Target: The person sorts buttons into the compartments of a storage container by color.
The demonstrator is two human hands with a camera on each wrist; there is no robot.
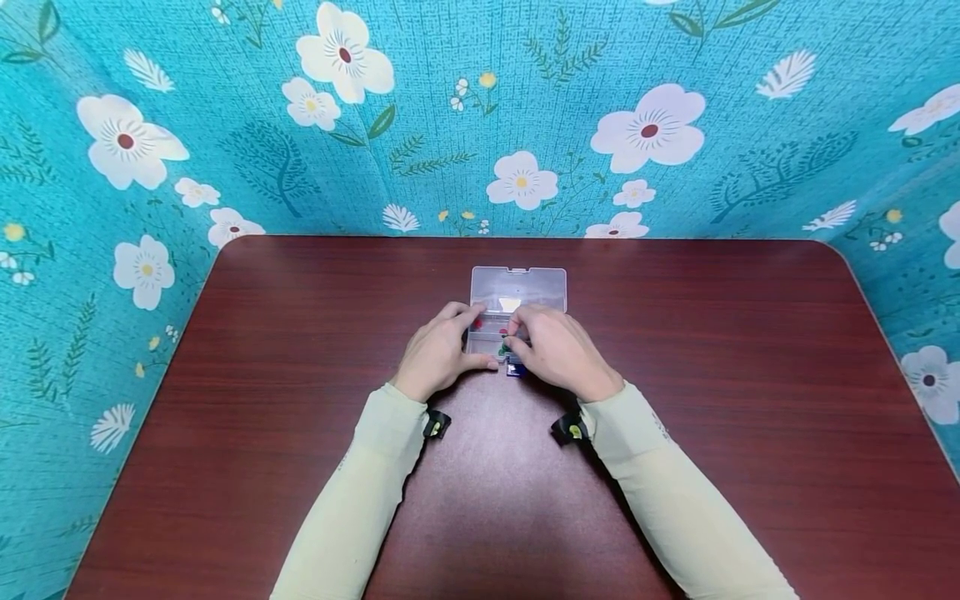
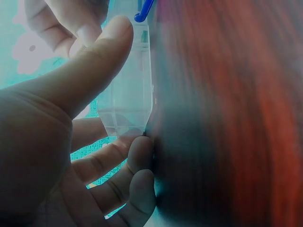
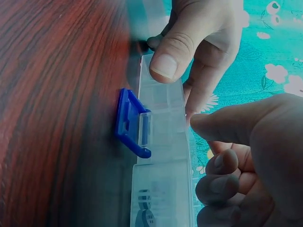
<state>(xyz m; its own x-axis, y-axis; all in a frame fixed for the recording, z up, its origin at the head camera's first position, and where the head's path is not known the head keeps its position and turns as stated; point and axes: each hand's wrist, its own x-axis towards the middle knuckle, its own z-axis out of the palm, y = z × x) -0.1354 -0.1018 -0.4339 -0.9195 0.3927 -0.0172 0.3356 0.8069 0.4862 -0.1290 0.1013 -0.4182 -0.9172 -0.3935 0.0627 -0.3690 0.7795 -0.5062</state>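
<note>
A clear plastic compartment box (image 1: 486,343) lies on the table with its lid (image 1: 517,286) raised at the back. My left hand (image 1: 438,350) grips its left end, the thumb along the front edge and the fingers around the end, as the left wrist view shows. Over the right part is my right hand (image 1: 558,346), thumb and index finger bent together at a small green piece (image 1: 504,347); the exact contact is partly hidden. A small red piece (image 1: 478,323) lies in a back compartment. The blue latch (image 3: 127,120) hangs unfastened at the front.
A dark red-brown wooden table (image 1: 300,333) surrounds the box on all sides. Behind it stands a turquoise floral cloth (image 1: 450,117). Black wrist straps (image 1: 566,429) sit over pale sleeves (image 1: 682,500).
</note>
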